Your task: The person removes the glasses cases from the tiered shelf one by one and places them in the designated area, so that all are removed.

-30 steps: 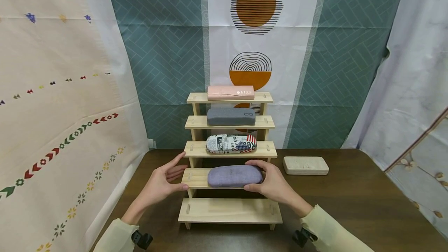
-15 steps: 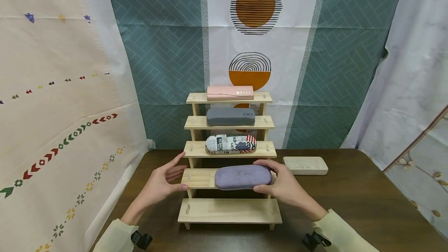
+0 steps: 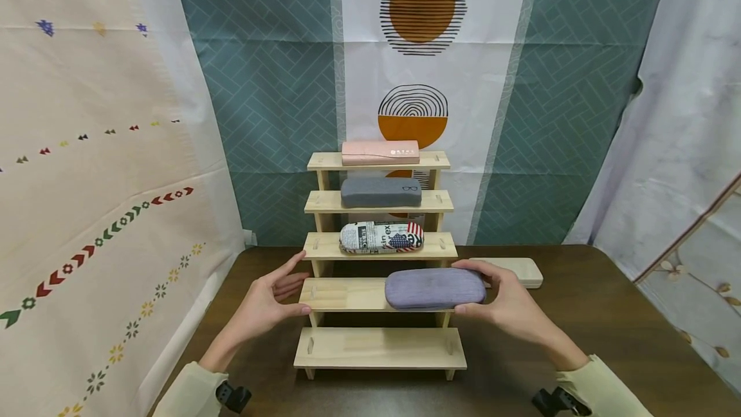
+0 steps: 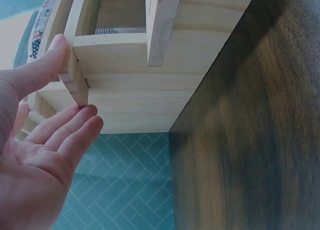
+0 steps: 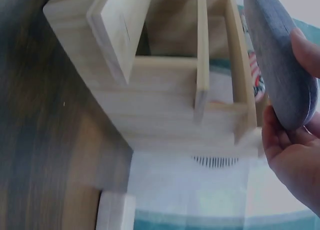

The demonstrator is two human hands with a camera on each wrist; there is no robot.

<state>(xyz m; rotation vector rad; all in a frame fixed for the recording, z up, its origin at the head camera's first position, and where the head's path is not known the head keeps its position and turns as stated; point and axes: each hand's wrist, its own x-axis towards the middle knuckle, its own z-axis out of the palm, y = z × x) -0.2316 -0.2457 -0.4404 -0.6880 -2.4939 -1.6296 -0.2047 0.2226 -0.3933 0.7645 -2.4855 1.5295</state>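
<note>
In the head view, my right hand grips the right end of a lavender glasses case, thumb in front and fingers behind. The case overlaps the right part of the second tier from the bottom of a wooden stepped display rack. The right wrist view shows the case lifted off the boards, its end between thumb and fingers. My left hand holds the left end of that same tier. In the left wrist view, its thumb and fingertips pinch the board's end.
Higher tiers bear a newspaper-print case, a grey case and a pink case. A white case lies on the dark wooden table, partly behind my right hand. Patterned cloths hang behind and at both sides.
My right hand has moved the lavender case rightward from the middle of its tier, lifting it off and past the right end. My left hand has kept its hold on the rack.
</note>
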